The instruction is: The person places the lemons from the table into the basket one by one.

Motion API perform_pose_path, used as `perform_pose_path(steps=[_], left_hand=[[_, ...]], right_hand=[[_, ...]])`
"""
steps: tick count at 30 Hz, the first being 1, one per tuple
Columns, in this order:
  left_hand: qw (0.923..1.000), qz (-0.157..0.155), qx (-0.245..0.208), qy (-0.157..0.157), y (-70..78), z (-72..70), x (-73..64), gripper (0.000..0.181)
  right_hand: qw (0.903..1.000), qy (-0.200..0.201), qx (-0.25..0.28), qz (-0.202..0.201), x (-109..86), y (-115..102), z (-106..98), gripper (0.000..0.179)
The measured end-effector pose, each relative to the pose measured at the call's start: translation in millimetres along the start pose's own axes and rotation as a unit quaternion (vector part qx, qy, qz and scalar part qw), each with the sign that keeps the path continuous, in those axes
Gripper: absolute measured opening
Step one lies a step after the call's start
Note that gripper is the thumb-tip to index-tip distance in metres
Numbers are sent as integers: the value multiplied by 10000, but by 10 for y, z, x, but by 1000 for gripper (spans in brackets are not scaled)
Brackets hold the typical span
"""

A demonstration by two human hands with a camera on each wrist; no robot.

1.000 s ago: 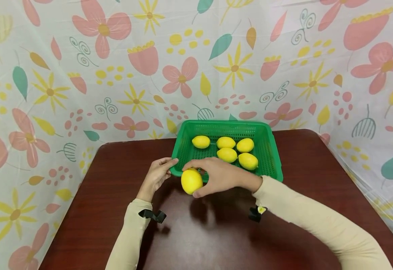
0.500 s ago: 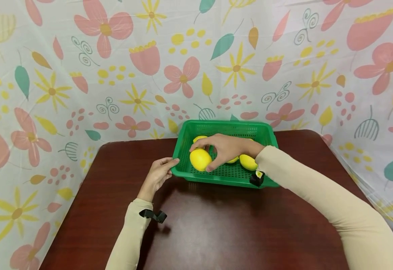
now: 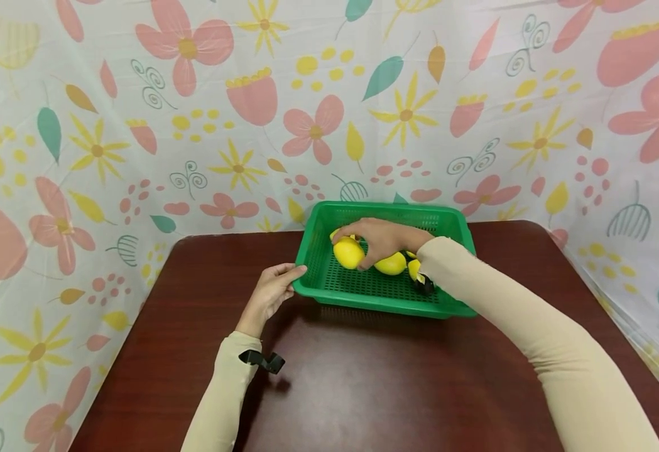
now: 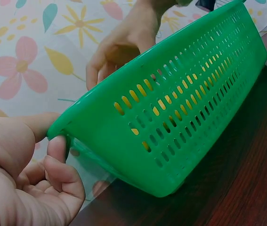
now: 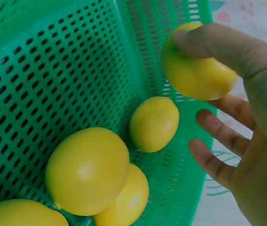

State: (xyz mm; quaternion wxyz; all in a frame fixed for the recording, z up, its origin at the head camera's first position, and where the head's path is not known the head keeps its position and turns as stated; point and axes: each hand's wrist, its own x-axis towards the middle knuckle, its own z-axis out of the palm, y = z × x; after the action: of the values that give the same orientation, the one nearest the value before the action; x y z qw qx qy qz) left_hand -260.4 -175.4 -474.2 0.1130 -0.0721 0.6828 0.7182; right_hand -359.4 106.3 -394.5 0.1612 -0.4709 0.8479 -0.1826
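Observation:
My right hand (image 3: 382,242) is over the green plastic basket (image 3: 374,304) and pinches a yellow lemon (image 3: 348,253) between thumb and fingers. The right wrist view shows this lemon (image 5: 199,75) above the basket floor, near one wall, with some fingers spread away from it. Several more lemons lie inside, among them a lone lemon (image 5: 154,125) and a bigger-looking lemon (image 5: 88,172) overlapping another. From the head, my right hand and sleeve partly cover them. My left hand (image 3: 269,292) grips the basket's near left corner, thumb on top of the rim and fingers curled beneath.
The basket stands at the back of a dark reddish-brown table (image 3: 329,383), close to a floral-patterned cloth (image 3: 318,81) hanging behind. Black straps with mounts are on both wrists, the left strap (image 3: 261,360) plainly visible over the sleeve.
My right hand has carried the lemon from in front of the basket's near rim, back and rightward to over its inside. My left hand keeps its grip on the corner.

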Motion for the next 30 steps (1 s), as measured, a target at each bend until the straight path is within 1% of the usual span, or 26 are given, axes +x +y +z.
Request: perform_pose_path(steps=[4,8,15,18,25,27,30], left_hand=[[10000,22,4,-7,-5,7,8,43],[10000,61,-32,-13,1,15,2,42],[9999,33,-14,-123,-6,59,4,43],[9999,52,-33,-116,-3,75,7,42],[9999,73,-14,-112,3,93,-1,41],[9999,65,-9,-106,2,91,-2,42],[10000,56,-22,-71,1,73,-4,44]], right_hand=[[9997,-2,-235,108,42,92,61,72],[9985,-129,-477,228,95,170,97,72],[9954,-588,-499,567,107,182,146,72],[9945,-649,-577,583,110,181,154,72],[9933,-735,-685,566,90,217,157,73],[9942,-679,-606,567,77,225,149,74],[9962,-480,-447,564,51,219,122,72]])
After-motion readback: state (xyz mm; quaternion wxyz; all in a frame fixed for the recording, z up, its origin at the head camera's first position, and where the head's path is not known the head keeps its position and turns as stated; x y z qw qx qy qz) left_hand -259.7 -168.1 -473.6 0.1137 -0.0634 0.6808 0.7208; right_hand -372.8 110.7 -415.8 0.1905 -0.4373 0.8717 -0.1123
